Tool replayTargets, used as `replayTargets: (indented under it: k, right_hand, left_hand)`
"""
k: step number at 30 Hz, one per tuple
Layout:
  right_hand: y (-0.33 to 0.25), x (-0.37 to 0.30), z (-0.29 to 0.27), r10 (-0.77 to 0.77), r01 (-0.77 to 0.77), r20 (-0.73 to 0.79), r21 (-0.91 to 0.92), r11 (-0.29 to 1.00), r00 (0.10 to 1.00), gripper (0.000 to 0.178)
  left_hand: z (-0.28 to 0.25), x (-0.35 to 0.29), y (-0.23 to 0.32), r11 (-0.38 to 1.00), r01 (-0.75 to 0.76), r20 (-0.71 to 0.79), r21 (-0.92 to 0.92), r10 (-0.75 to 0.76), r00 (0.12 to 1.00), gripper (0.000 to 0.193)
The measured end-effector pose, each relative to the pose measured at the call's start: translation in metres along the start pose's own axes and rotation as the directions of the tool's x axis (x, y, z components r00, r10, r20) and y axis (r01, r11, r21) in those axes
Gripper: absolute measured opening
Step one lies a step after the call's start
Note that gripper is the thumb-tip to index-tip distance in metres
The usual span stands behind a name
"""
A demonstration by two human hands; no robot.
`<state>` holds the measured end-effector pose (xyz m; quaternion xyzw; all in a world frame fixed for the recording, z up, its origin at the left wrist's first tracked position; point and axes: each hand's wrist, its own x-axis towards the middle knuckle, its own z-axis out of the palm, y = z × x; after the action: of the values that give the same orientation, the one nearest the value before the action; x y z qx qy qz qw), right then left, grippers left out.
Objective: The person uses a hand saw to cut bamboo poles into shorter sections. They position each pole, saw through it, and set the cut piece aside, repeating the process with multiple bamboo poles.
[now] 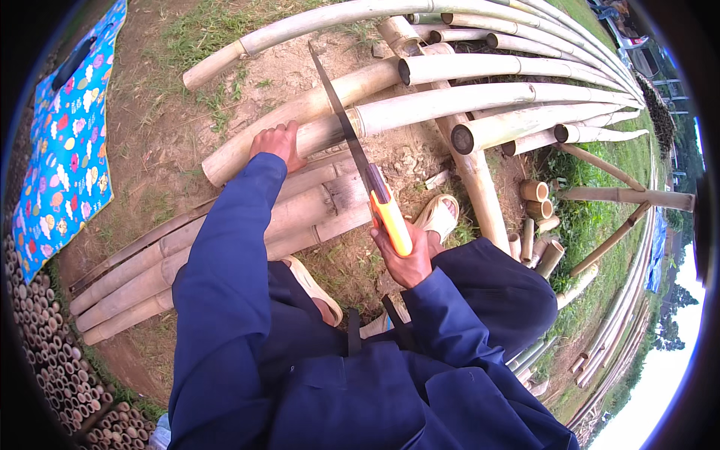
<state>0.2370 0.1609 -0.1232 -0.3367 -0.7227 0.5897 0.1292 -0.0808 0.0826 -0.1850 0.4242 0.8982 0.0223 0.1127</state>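
Observation:
My right hand (403,259) is closed round the yellow-and-black handle of a handsaw (386,210). Its long dark blade (339,109) slants up and away to the left, lying across a pale bamboo pole (442,103). Left of the blade, my left hand (279,144) grips that pole near its end, fingers curled over it; the end itself is hidden by the hand. Just beyond, a second bamboo pole (337,90) runs alongside, its near-left end beside my left hand. Whether the blade has cut into the pole cannot be made out.
A bamboo crosspiece (480,184) props up several long poles (517,67) at the right. Thick bamboo lengths (157,277) lie at left by my sandalled feet (311,289). Short cut pieces (536,199), a stack of bamboo tubes (56,352) and a blue patterned sheet (67,150) surround me.

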Motion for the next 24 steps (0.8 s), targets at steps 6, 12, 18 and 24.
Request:
replayTargets:
  k: [6,12,18,24]
  right_hand:
    - [-0.038,-0.115,-0.052,0.031,-0.025,0.034,-0.180,0.983,0.999,0.038]
    - [-0.001,0.013,-0.002,-0.001,0.002,0.024,-0.056,0.998,1.000,0.018]
    - [-0.032,-0.117,-0.042,0.094,-0.095,-0.010,-0.087,0.992,0.995,0.025]
    - [0.001,0.022,0.006,0.012,-0.013,-0.012,-0.050,0.999,1.000,0.022]
  left_hand:
    - [0.004,0.000,-0.004,0.999,0.029,0.011,0.019,-0.029,1.000,0.072]
    - [0.000,0.005,-0.001,1.000,-0.011,0.014,0.017,0.011,1.000,0.073]
    - [0.011,-0.004,-0.007,0.999,-0.005,-0.012,0.038,0.005,1.000,0.074]
    - [-0.006,0.010,-0.001,1.000,-0.003,0.062,0.000,0.003,0.998,0.074]
